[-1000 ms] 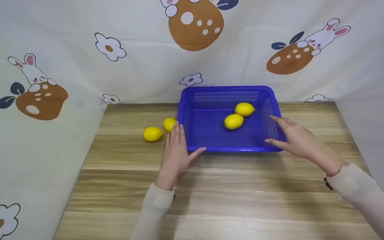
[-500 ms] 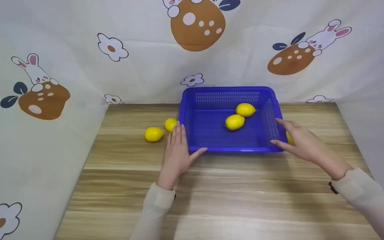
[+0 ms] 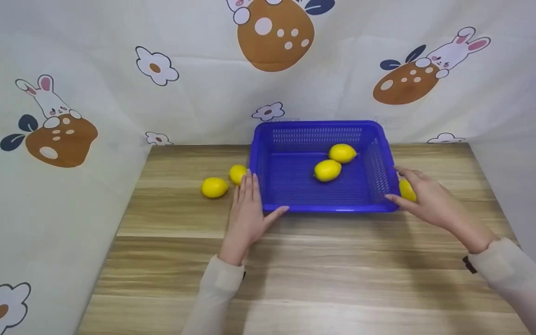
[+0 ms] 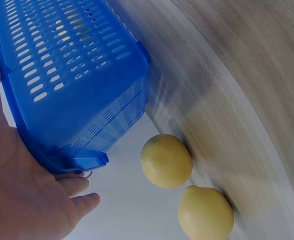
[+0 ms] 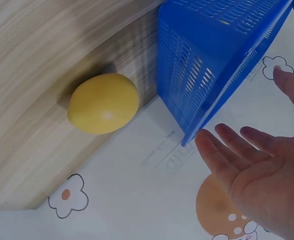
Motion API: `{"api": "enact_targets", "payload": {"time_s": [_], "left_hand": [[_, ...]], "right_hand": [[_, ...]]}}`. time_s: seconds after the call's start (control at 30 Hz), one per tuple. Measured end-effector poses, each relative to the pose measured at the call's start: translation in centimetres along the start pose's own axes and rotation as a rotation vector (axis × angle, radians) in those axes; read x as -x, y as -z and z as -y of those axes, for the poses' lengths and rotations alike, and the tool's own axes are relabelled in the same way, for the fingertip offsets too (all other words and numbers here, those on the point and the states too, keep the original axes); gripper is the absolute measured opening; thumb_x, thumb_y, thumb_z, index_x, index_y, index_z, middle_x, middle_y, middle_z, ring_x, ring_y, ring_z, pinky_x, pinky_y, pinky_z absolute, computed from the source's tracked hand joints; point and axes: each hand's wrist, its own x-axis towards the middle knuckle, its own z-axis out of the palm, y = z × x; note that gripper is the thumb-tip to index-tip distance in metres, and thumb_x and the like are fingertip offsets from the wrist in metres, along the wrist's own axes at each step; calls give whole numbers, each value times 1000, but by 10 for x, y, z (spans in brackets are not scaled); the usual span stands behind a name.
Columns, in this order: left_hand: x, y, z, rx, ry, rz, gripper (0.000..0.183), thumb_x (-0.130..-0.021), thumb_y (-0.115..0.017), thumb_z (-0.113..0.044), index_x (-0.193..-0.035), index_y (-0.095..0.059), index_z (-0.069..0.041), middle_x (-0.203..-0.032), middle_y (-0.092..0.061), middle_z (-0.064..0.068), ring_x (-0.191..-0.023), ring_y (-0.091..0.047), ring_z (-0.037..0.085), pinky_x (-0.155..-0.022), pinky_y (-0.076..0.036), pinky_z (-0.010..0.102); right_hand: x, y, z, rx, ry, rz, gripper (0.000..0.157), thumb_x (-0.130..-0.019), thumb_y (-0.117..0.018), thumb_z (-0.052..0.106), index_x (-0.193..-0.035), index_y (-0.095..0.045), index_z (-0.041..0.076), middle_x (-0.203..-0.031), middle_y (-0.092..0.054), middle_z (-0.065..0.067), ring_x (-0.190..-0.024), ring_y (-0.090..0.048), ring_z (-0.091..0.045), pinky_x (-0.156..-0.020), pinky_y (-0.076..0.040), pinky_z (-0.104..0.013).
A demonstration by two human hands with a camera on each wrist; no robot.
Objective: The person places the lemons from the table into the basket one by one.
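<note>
A blue plastic basket [image 3: 333,209] with slotted walls stands at the back of the table. Inside it lie two yellow lemons, one nearer [image 3: 327,170] and one farther [image 3: 342,153]. My left hand [image 3: 245,211] rests on the basket's front left corner, fingers straight along the left rim and thumb over the front rim. Just off the right rim is my right hand [image 3: 428,200], fingers extended and holding nothing. Partly behind it, a lemon [image 5: 104,104] sits on the table outside the basket. Two more lemons [image 4: 166,161] [image 4: 205,214] lie left of the basket.
The wood-grain table [image 3: 333,279] runs toward me in front of the basket. A pale cloth [image 3: 203,102] printed with rabbits and flowers hangs behind the table and along both sides.
My right hand has moved right, away from the basket's right rim, and a lemon has come into view beside that rim. The left hand stays at its corner.
</note>
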Motion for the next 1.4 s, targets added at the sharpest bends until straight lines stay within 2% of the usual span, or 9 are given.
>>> {"api": "enact_targets", "payload": {"time_s": [0.27,0.63,1.4], "left_hand": [[2,-1,0,22,-2,-3,115,-97,-55,-74,-165,-13,9,-175,-4,28,-163,-9,41,-132,-11,55],[1,0,1,22,-1,-8,115,-97,-57,-73,-164,-14,10,-174,-5,29,-163,-10,42,-132,-11,57],[0,-2,1,2,-8,-8,115,-97,-54,-75,-165,-14,9,-175,-5,28,-163,-11,41,-132,-12,56]], "right_hand": [[4,-3,-9,-27,12,-28,78,-103,-69,39,-158,-37,-7,-148,-50,-40,-135,-47,-62,-110,-36,-78],[7,-4,-21,-44,-24,-5,80,-106,-64,42,-159,-34,-10,-152,-44,-42,-139,-42,-62,-113,-32,-78],[12,-9,-38,-42,-24,-48,78,-104,-68,37,-156,-36,-13,-145,-48,-45,-132,-47,-65,-108,-36,-80]]}}
